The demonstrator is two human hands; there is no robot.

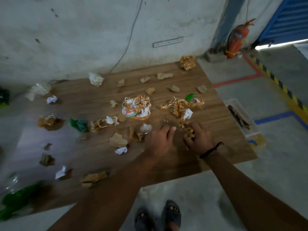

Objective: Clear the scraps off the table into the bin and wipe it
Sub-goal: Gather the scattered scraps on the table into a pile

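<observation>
On the wood-grain table point(185, 78), the right hand point(200, 141) grips crumpled brown tape point(188, 129).

My right hand point(199, 139) gripped a crumpled wad of brown tape point(188, 130) on the wooden table point(183, 77). My left hand point(160, 140) rested palm down just beside it. Paper, card and plastic scraps point(136, 105) lay scattered across the rest of the tabletop.

scraps point(137, 106) litter table point(225, 130), right edge (near side) bare
</observation>
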